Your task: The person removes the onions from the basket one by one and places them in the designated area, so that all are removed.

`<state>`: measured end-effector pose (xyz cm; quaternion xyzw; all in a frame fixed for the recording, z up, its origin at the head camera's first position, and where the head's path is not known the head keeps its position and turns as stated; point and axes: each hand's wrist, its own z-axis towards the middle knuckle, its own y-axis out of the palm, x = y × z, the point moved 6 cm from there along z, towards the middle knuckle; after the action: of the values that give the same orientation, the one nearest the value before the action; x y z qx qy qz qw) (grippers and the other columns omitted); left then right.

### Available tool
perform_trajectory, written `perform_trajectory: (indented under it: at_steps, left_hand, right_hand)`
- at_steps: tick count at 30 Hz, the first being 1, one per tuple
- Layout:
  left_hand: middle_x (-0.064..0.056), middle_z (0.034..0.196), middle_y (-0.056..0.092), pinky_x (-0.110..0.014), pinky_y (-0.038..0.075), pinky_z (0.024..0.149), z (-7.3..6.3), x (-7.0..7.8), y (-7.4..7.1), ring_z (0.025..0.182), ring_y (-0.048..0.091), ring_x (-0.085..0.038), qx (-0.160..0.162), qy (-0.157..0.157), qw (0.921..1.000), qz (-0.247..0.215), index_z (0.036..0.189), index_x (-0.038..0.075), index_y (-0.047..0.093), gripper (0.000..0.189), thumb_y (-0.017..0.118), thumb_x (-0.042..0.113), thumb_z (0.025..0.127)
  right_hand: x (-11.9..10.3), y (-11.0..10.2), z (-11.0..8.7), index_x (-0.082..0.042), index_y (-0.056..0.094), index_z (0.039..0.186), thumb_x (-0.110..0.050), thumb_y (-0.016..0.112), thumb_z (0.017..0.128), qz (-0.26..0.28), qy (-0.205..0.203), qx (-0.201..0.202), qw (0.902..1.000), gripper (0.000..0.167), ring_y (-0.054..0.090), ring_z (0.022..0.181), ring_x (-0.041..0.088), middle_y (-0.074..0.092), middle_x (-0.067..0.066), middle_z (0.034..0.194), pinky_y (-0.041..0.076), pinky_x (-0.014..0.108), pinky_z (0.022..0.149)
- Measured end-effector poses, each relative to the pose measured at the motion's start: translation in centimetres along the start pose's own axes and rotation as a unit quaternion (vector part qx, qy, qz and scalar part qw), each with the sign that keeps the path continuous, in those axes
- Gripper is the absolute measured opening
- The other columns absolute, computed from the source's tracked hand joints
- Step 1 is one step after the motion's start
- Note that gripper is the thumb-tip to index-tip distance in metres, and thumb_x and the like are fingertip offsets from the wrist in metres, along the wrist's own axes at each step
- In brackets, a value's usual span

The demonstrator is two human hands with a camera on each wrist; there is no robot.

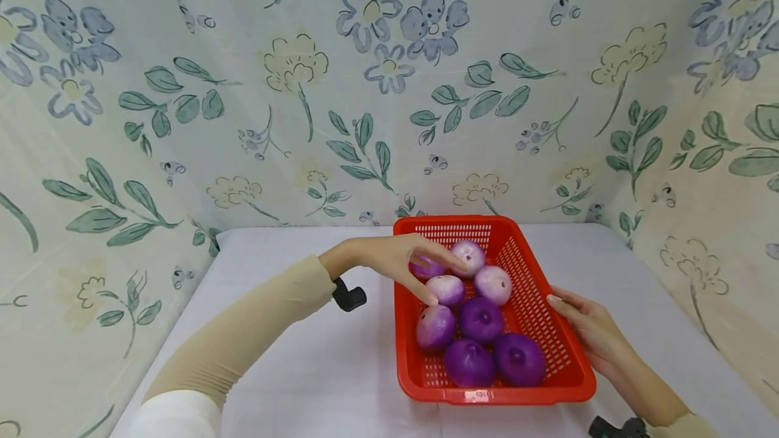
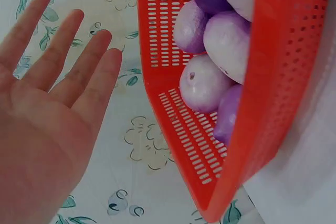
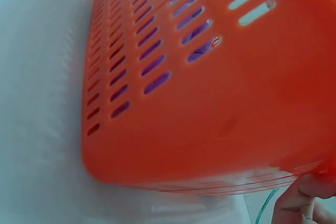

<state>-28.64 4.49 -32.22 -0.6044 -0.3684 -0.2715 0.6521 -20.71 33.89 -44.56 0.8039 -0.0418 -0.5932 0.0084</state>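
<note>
A red plastic basket (image 1: pixel 496 395) with slotted walls holds several red onions (image 1: pixel 481 320), some deep purple and others pale pinkish white. Over the basket's left side reaches my left hand (image 1: pixel 392 255), its fingers spread above the paler onions near the back. In the left wrist view that hand (image 2: pixel 58 98) shows straight, parted fingers and a bare palm. At the right side, my right hand (image 1: pixel 596 333) grips the basket rim, thumb on top. The right wrist view catches only bent fingers (image 3: pixel 302 200) at the rim, beside the basket's outer wall (image 3: pixel 226 124).
The basket stands on a table with a white cloth (image 1: pixel 322 363). Behind and beside the table hangs a floral curtain (image 1: pixel 377 127). A black wrist device (image 1: pixel 349 296) is strapped at the left wrist, and another (image 1: pixel 617 427) at the right.
</note>
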Motion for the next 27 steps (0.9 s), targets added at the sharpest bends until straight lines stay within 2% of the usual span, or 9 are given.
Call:
perform_trajectory:
  at_steps: [3, 7, 13, 16, 20, 24, 27]
  left_hand:
    - [0.006, 0.141, 0.057, -0.028, 0.043, 0.105, 1.7, 0.2, 0.3, 0.130, 0.048, -0.005, -0.017, 0.004, 0.9998, -0.003, 0.143, 0.009, 0.055, 0.063, 0.080, 0.014, 0.086]
    - [0.005, 0.139, 0.057, -0.026, 0.045, 0.103, 3.7, 0.1, 0.8, 0.126, 0.052, -0.005, -0.033, -0.009, 0.9990, -0.030, 0.142, 0.011, 0.057, 0.063, 0.081, 0.014, 0.084]
    - [0.008, 0.131, 0.061, -0.025, 0.046, 0.101, 6.4, -0.6, 1.9, 0.120, 0.057, -0.009, -0.048, -0.011, 0.9967, -0.064, 0.141, 0.008, 0.058, 0.062, 0.081, 0.011, 0.083]
    - [0.010, 0.131, 0.062, -0.024, 0.047, 0.099, 7.5, -1.3, 2.5, 0.119, 0.057, -0.007, -0.057, -0.031, 0.9945, -0.082, 0.139, 0.009, 0.059, 0.060, 0.081, 0.009, 0.083]
    - [0.009, 0.132, 0.062, -0.029, 0.046, 0.103, 9.0, -2.1, 3.6, 0.120, 0.056, -0.006, -0.071, -0.050, 0.9901, -0.110, 0.140, 0.007, 0.058, 0.060, 0.079, 0.004, 0.084]
    - [0.002, 0.138, 0.060, -0.029, 0.043, 0.106, 10.5, -2.4, 4.6, 0.122, 0.055, -0.007, -0.084, -0.043, 0.9895, -0.109, 0.139, 0.004, 0.057, 0.060, 0.078, 0.001, 0.084]
    - [0.003, 0.138, 0.059, -0.025, 0.043, 0.105, 11.6, -2.7, 5.4, 0.124, 0.054, -0.008, -0.089, -0.049, 0.9901, -0.097, 0.138, 0.005, 0.059, 0.059, 0.080, 0.002, 0.083]
  right_hand:
    - [0.1, -0.1, 0.0, 0.001, 0.012, 0.158, -0.030, 0.058, 0.103, 0.002, 0.005, 0.002, 1.0000, 0.078, 0.068, 0.093, 0.011, 0.069, -0.012, 0.104, 0.058, 0.034, 0.083]
    - [0.1, -0.1, 0.2, 0.001, 0.013, 0.158, -0.030, 0.058, 0.102, 0.009, 0.008, -0.002, 0.9999, 0.078, 0.068, 0.094, 0.012, 0.069, -0.010, 0.104, 0.058, 0.035, 0.083]
    - [0.1, -0.1, 0.4, 0.002, 0.014, 0.158, -0.029, 0.057, 0.103, 0.007, 0.002, -0.006, 1.0000, 0.076, 0.069, 0.094, 0.013, 0.069, -0.009, 0.104, 0.058, 0.035, 0.083]
    - [0.0, 0.0, 0.4, 0.002, 0.015, 0.157, -0.029, 0.057, 0.103, 0.001, -0.005, -0.008, 1.0000, 0.075, 0.069, 0.094, 0.014, 0.069, -0.009, 0.104, 0.058, 0.035, 0.083]
    - [-0.1, 0.1, 0.5, 0.004, 0.014, 0.157, -0.029, 0.056, 0.103, 0.002, -0.010, -0.012, 0.9999, 0.076, 0.069, 0.094, 0.013, 0.069, -0.009, 0.105, 0.058, 0.035, 0.083]
    - [0.0, 0.0, 0.5, 0.004, 0.013, 0.157, -0.028, 0.056, 0.104, 0.006, -0.008, -0.012, 0.9999, 0.075, 0.068, 0.095, 0.012, 0.069, -0.009, 0.105, 0.058, 0.035, 0.084]
    - [0.2, -0.2, 0.4, 0.004, 0.012, 0.157, -0.028, 0.056, 0.104, 0.009, -0.003, -0.013, 0.9999, 0.076, 0.068, 0.095, 0.012, 0.068, -0.009, 0.105, 0.058, 0.035, 0.084]
